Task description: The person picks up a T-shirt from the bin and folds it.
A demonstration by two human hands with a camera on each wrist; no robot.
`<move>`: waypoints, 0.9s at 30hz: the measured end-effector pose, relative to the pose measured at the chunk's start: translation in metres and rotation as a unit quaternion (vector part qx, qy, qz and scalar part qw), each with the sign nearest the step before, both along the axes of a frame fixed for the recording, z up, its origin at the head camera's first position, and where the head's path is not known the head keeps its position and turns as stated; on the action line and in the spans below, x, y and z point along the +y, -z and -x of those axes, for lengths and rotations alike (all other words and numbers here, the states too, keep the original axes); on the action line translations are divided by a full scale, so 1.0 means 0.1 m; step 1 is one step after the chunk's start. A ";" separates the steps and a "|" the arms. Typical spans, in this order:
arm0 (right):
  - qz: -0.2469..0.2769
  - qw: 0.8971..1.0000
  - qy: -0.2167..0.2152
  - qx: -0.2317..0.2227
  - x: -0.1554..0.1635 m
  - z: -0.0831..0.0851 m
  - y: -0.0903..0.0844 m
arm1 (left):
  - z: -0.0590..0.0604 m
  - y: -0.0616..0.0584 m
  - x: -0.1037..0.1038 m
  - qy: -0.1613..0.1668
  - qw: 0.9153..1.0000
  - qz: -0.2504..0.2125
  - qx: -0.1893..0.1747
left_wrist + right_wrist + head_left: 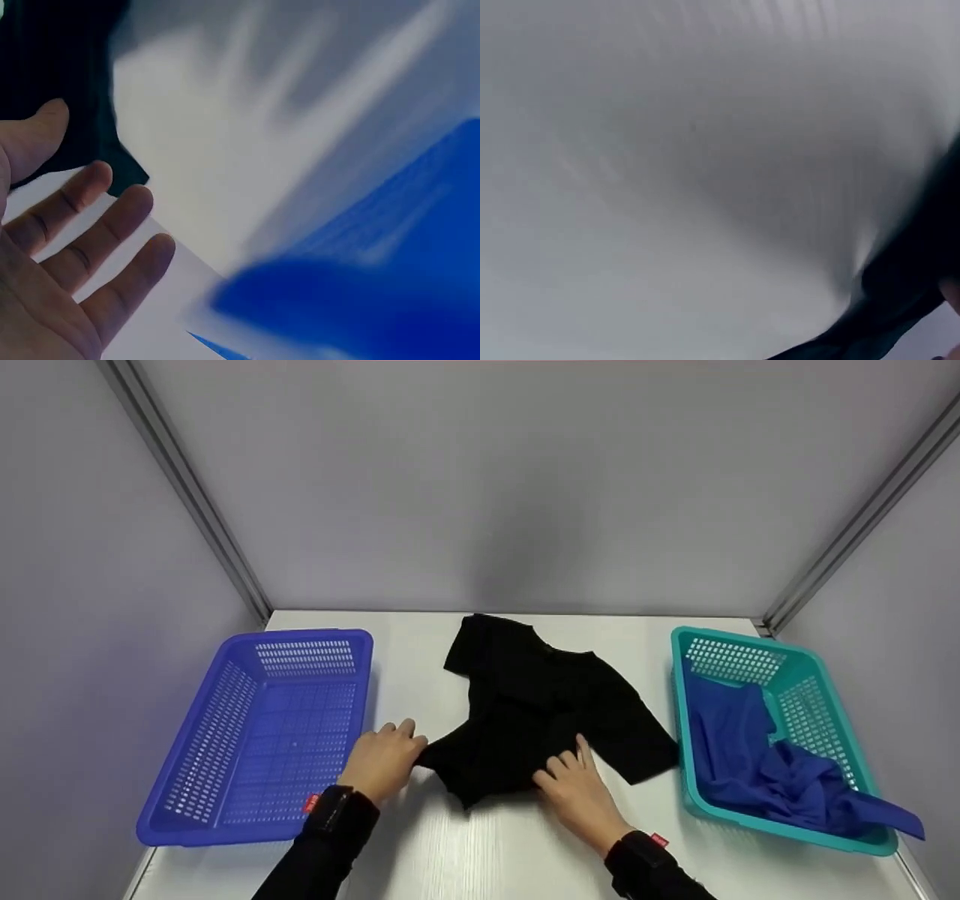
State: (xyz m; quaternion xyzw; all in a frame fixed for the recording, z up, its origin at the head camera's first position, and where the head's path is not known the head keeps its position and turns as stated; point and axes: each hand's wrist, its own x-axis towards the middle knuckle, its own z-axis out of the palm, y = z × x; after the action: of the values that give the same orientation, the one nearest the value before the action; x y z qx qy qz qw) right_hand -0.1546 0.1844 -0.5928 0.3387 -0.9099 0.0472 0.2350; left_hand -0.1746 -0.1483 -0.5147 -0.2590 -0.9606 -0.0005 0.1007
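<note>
One white table [465, 862], two baskets: the blue-violet basket [225, 837] left of the black T-shirt [547, 705], the teal basket [806, 701] right of it, holding one blue garment [750, 780]. Single shirt, on the table, two hands on it! Left hand [382, 761] pinching a hem corner, other fingers spread; right hand [577, 791] gripping the hem, forefinger extended.

A violet-blue basket [292, 739] stands left on the white desk [450, 859]; right, a teal basket [739, 660] holds crumpled blue cloth [765, 769], one end over its near-right corner.
</note>
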 end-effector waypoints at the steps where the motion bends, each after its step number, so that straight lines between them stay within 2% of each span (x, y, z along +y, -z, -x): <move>1: 0.034 0.999 0.002 0.011 0.03 0.00 -0.02 | 0.00 0.00 -0.02 -0.006 1.000 -0.003 0.004; 3: 0.112 0.993 -0.002 0.023 0.08 0.01 -0.06 | 0.00 0.01 -0.08 -0.019 1.000 -0.005 0.010; 5: 0.189 0.982 -0.018 0.023 0.15 -0.01 -0.10 | 0.00 0.02 -0.15 -0.032 0.999 -0.012 0.013; 8: 0.253 0.966 -0.057 0.018 0.24 -0.08 -0.13 | -0.01 0.03 -0.25 -0.052 0.998 -0.017 0.016; 10: 0.248 0.964 -0.096 0.015 0.28 -0.14 -0.12 | -0.01 0.04 -0.31 -0.066 0.997 -0.016 0.030; 13: 0.183 0.969 -0.167 -0.008 0.28 -0.25 -0.08 | -0.02 0.07 -0.37 -0.089 0.995 -0.007 0.050; 15: 0.132 0.968 -0.205 -0.051 0.26 -0.29 -0.06 | -0.07 0.06 -0.36 -0.104 0.993 0.001 0.048; 17: 0.099 0.964 -0.220 -0.110 0.25 -0.31 -0.06 | -0.14 0.05 -0.30 -0.107 0.994 0.010 0.036; 20: 0.095 0.962 -0.172 -0.191 0.27 -0.25 -0.09 | -0.26 0.09 -0.09 -0.080 0.996 0.016 0.018; 23: 0.103 0.966 -0.059 -0.229 0.38 -0.11 -0.12 | -0.44 0.23 0.26 -0.031 0.999 -0.009 0.002; 25: 0.097 0.967 0.030 -0.235 0.48 -0.01 -0.11 | -0.62 0.32 0.53 -0.010 0.998 -0.048 -0.047; 27: 0.085 0.958 0.102 -0.255 0.60 0.06 -0.10 | -0.79 0.45 0.75 -0.009 0.990 -0.083 -0.112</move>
State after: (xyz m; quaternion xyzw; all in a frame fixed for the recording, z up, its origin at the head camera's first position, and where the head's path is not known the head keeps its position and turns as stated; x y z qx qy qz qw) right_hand -0.1604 0.2447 -0.5830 0.1996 -0.9620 0.1846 0.0269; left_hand -0.0958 -0.0730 -0.5601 -0.2391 -0.9648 -0.1083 0.0134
